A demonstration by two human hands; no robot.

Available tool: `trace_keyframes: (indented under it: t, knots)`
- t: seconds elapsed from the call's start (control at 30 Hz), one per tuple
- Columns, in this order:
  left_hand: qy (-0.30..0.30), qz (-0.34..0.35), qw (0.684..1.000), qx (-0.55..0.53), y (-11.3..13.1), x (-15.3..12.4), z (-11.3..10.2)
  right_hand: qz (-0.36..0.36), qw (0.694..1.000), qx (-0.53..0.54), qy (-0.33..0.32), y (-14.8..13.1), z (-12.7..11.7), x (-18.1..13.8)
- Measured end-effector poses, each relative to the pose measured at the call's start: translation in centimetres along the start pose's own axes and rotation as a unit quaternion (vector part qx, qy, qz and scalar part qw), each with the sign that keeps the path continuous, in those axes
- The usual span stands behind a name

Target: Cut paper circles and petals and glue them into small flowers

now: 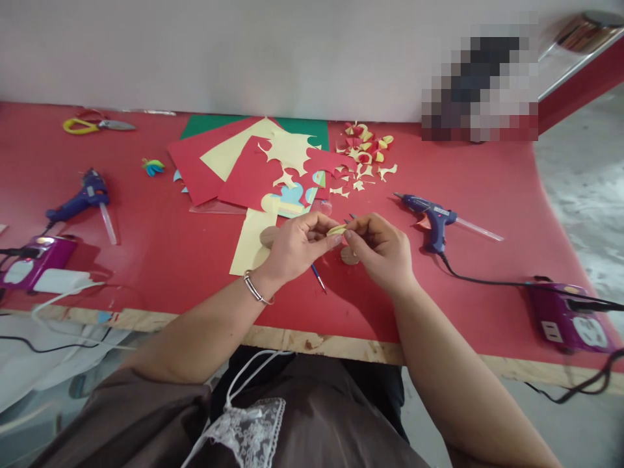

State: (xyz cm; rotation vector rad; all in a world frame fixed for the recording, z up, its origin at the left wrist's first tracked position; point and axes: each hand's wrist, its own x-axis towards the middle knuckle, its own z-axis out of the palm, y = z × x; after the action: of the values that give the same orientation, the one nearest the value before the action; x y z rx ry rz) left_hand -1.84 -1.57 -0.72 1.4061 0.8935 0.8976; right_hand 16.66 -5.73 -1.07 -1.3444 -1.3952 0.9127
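Between the fingertips of both hands is a small piece of yellow paper (336, 230), seemingly folded. My left hand (302, 244) pinches its left end, and my right hand (383, 250) pinches the right end. Under the hands lie a round brown disc (350, 255) and a second brown disc (268, 236), the latter partly hidden by my left hand. A blue pen-like stick (318, 278) lies on the table just below the fingers. A pale yellow paper strip (244, 250) is left of my left hand.
Red paper sheets (246, 179) and cut yellow scraps (288, 151) lie behind the hands, beside red-and-yellow folded pieces (365, 142). Glue guns rest at left (82, 198) and right (431, 218), near purple power strips (565, 322). Scissors (97, 125) and a small blue-green paper ornament (153, 167) sit far left.
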Motion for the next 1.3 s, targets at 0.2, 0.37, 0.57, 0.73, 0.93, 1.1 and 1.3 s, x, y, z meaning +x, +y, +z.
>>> trace_keyframes:
  t: [0.2,0.37,0.57,0.73,0.93,1.1,1.3]
  knots:
    - [0.016,-0.022,1.000,-0.012,0.35,-0.16,0.18,0.008,1.000,-0.009,0.006,-0.02,0.06,0.06]
    - [0.018,-0.018,1.000,-0.014,0.39,-0.17,0.17,0.005,1.000,-0.006,0.010,-0.07,0.07,0.00]
    - [0.021,-0.017,1.000,-0.012,0.40,-0.21,0.17,0.004,1.000,-0.022,0.021,0.17,0.07,0.08]
    - [0.020,-0.019,1.000,-0.001,0.59,-0.26,0.19,0.010,0.999,-0.030,0.003,0.09,-0.03,0.18]
    - [0.013,-0.034,0.999,-0.008,0.58,-0.16,0.07,-0.003,0.999,-0.049,-0.009,-0.20,-0.21,0.20]
    - [0.026,-0.043,0.998,-0.040,0.36,0.03,-0.01,-0.006,0.998,-0.055,-0.007,-0.20,-0.20,0.18]
    - [-0.001,0.002,0.998,0.065,0.57,-0.05,-0.30,-0.005,0.998,-0.063,-0.014,0.02,-0.36,0.14]
